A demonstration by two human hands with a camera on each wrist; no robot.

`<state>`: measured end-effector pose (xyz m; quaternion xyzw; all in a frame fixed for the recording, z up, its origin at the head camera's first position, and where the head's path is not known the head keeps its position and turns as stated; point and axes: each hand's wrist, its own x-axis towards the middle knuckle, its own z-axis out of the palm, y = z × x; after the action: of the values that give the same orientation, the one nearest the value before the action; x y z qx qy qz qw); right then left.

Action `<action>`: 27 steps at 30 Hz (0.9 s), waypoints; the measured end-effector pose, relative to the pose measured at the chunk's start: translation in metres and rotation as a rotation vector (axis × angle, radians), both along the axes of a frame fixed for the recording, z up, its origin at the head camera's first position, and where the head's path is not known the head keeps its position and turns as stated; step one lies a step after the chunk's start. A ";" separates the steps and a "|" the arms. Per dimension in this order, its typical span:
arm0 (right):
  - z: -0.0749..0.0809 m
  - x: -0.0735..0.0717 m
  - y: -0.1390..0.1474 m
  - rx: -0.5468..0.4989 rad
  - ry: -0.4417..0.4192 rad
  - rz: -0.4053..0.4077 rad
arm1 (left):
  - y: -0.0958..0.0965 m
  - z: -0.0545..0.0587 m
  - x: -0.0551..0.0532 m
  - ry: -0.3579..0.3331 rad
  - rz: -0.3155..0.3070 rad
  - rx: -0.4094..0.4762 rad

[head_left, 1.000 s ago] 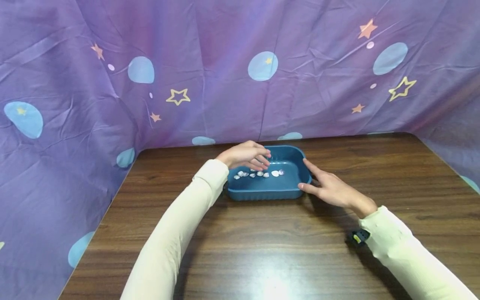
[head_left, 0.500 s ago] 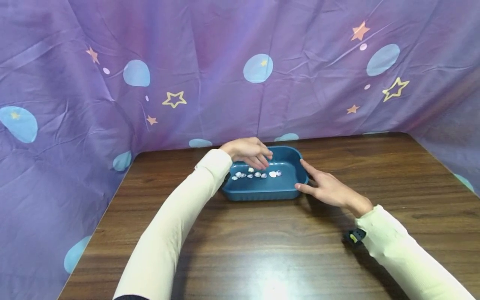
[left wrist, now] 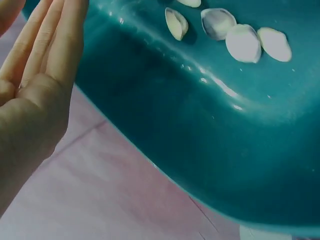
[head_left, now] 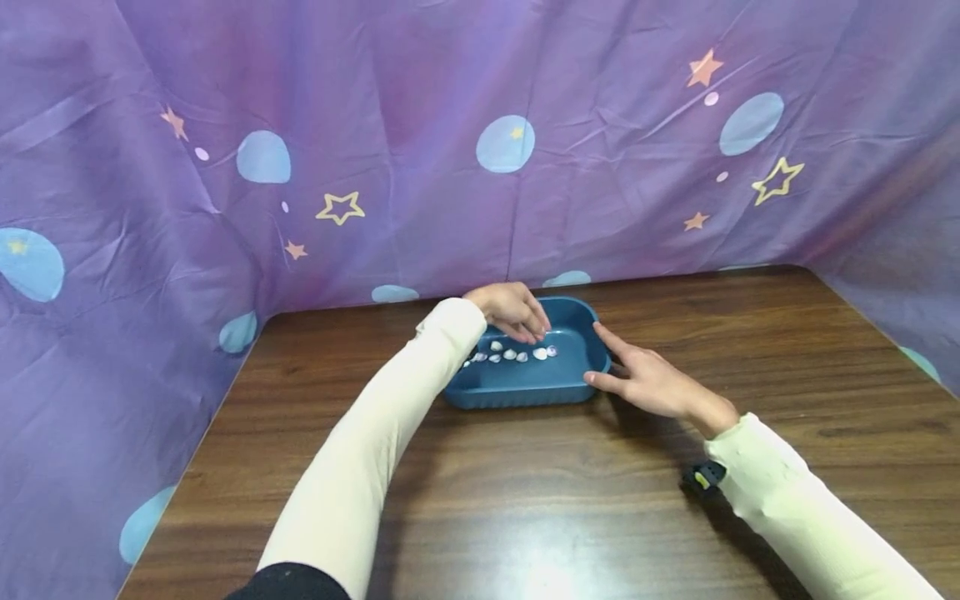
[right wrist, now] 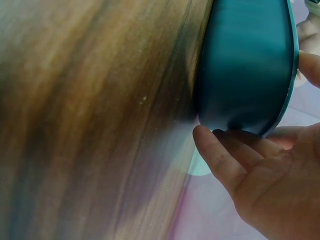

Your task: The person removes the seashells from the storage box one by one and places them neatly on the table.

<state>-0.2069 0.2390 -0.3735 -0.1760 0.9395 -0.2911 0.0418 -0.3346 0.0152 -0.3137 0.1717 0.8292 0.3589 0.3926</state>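
A blue plastic basin [head_left: 525, 395] stands near the back of the table, with several small white and purplish seashells [head_left: 522, 357] on its floor. Over its far side reaches my left hand [head_left: 513, 312], fingers slanting down above the shells. The left wrist view shows that hand [left wrist: 45, 75] with long, nearly straight fingers; its fingertips are cut off there, and I see nothing held. My right hand [head_left: 656, 382] rests against the basin's right end, thumb and forefinger spread. In the right wrist view, fairly straight fingers [right wrist: 220, 155] touch the basin's outer wall [right wrist: 245, 70].
The brown wooden table [head_left: 480, 500] stretches in front of the basin. Behind it hangs a purple cloth [head_left: 420, 100] with stars and light blue ovals. A small black device [head_left: 705, 477] sits at my right wrist.
My left hand has shifted right over the basin, its fingers pointing more steeply down. My right hand keeps its place at the basin's end. The whole view has drifted slightly.
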 end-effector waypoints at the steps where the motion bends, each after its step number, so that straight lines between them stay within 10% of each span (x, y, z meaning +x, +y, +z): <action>1: 0.000 0.000 -0.001 0.002 0.002 0.001 | 0.001 -0.002 0.000 0.013 -0.006 -0.007; 27: 0.000 0.001 0.000 0.008 -0.007 -0.009 | 0.020 -0.031 -0.003 0.264 0.006 -0.097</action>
<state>-0.2062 0.2387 -0.3738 -0.1703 0.9413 -0.2881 0.0445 -0.3380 0.0355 -0.3446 0.1960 0.8905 0.2938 0.2869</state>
